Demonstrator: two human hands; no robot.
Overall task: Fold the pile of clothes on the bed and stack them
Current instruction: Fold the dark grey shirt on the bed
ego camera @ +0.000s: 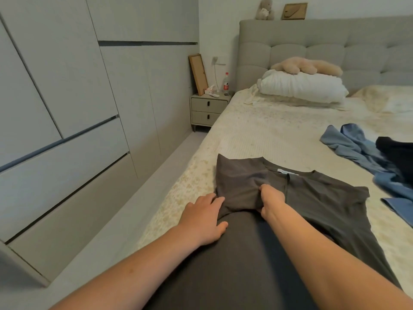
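Grey shirt (321, 202): spread flat on the bed under both hands, neck label at the far edge, left sleeve part folded over the body.
Left hand (204, 217): fingers straight and slightly spread, pressing flat on the near left edge of the folded sleeve.
Right hand (271, 202): fingers curled, pinching a bunch of the folded sleeve fabric just right of the left hand.
Bed (268, 135): pale patterned cover, stretching away beyond the hands.
Blue garment (357, 153): crumpled, well right of the right hand.
Dark garment (395, 151): lying on the blue one.
White pillow (301, 86): far beyond the hands, at the headboard.
Nightstand (209, 109): far left of the bed.
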